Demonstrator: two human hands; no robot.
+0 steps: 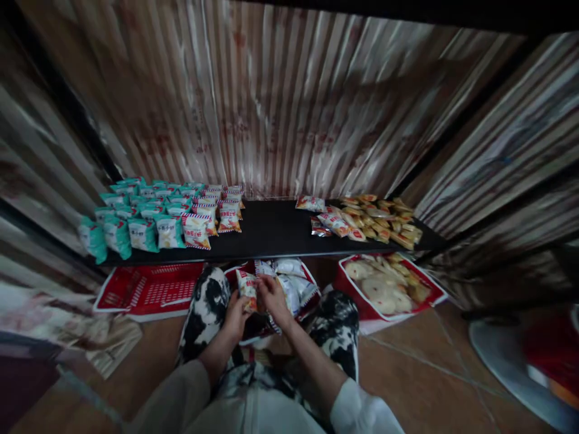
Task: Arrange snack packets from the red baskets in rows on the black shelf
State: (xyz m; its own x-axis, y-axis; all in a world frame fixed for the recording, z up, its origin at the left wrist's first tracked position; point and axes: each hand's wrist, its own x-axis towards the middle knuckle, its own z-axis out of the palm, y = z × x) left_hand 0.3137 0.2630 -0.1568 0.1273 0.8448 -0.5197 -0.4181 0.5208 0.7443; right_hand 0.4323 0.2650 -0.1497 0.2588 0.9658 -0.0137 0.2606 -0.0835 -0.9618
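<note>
Packet (246, 288) above the red basket (312, 276) between the knees, grasped near its lower end by the left hand (238, 311); runs lengthwise away from the body, far end tipped slightly leftward. Looks mostly white with red lettering too blurred to read, turning orange toward the near end. Beside its right edge, right hand (273, 298) with fingers bent; cannot tell whether pinching it or merely close.

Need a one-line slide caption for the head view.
Left hand holding a snack packet, right hand close by, over a basket before a black shelf bearing teal packets.
</note>
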